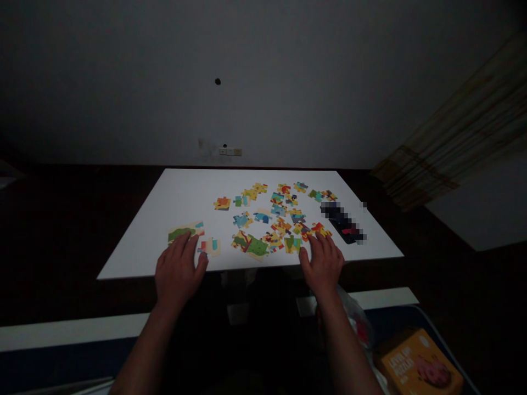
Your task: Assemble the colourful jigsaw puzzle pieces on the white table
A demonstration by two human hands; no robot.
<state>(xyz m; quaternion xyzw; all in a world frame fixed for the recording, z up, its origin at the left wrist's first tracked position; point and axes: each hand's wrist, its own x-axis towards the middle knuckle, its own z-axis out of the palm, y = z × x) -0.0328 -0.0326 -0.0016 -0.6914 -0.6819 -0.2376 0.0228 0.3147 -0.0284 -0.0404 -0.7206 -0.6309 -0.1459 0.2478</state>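
My left hand [179, 270] rests at the near left of the white table [144, 219], fingers stretched out over a green and cream puzzle section [185, 229] that it partly covers. Just right of its thumb lies a pale puzzle piece [212, 247] with red and blue on it. At the table's near edge, my right hand [324, 267] lies with fingers apart, their tips at a red and yellow puzzle piece [319, 229]. Beside its thumb is a green and yellow puzzle piece [293, 244]. Several colourful pieces, including a green puzzle piece [256, 247], are scattered between the hands and farther back.
A dark, pixelated object [346, 225] lies on the table's right side. Below right are an orange puzzle box [420, 362] and a clear plastic bag [356, 315]. A grey wall [288, 109] stands behind the table, with a patterned curtain [444, 131] at right.
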